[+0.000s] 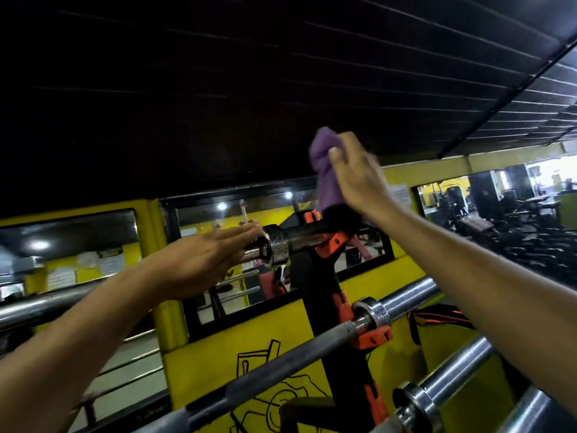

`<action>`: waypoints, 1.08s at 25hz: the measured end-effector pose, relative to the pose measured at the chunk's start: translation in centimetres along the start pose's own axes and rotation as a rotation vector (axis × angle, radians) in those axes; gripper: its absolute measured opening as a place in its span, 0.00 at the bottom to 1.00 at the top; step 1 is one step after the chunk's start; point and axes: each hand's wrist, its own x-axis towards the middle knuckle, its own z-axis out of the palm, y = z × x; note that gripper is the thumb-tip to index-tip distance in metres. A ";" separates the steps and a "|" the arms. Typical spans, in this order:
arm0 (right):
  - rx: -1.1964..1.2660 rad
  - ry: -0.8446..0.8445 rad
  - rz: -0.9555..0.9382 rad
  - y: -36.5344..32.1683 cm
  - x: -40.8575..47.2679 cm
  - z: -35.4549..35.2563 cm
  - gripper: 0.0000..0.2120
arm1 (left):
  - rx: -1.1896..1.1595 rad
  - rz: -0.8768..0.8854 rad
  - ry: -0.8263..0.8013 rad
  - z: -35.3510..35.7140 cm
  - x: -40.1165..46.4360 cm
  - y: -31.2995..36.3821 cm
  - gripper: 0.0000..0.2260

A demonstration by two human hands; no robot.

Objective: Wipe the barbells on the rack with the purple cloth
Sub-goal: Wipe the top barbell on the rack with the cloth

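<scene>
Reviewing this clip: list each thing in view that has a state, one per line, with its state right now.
Purple cloth: bunched, held up by the right hand, above the top barbell.
Right hand: raised, gripping the cloth.
Left hand: fingers straight, reaching to the top barbell's shaft, holding nothing.
Top barbell: resting on the rack.
Middle barbell: resting on an orange hook.
Rack: upright, black with orange hooks.

— What holds the bars?
— A black rack (315,282) with orange hooks (373,334), center frame.
— And on it?
— Top barbell (274,246) at twelve o'clock, middle barbell (368,317) below, lowest barbell (437,392) toward five o'clock.
</scene>
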 end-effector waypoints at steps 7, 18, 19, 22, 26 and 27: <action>-0.479 -0.737 -0.066 -1.5 -1.1 5.1 0.22 | 0.128 -0.079 -0.064 -0.5 -5.0 -1.2 0.24; -0.553 -0.518 0.019 0.0 -1.4 5.1 0.18 | 0.092 -0.077 0.018 -0.2 -5.6 -1.3 0.25; -0.544 -0.473 0.002 -1.0 -1.9 6.2 0.16 | 0.096 -0.076 0.036 -0.1 -5.7 -1.3 0.25; -0.351 -0.336 -0.261 -2.5 -7.2 6.4 0.13 | 0.088 -0.070 0.051 0.2 -5.6 -1.5 0.25; -0.558 -0.519 -0.020 0.0 -3.0 3.0 0.19 | 0.069 -0.071 0.047 0.3 -5.5 -1.8 0.25; -0.555 -0.523 0.067 -0.3 -1.9 3.6 0.19 | 0.067 -0.072 0.047 0.3 -5.5 -1.8 0.25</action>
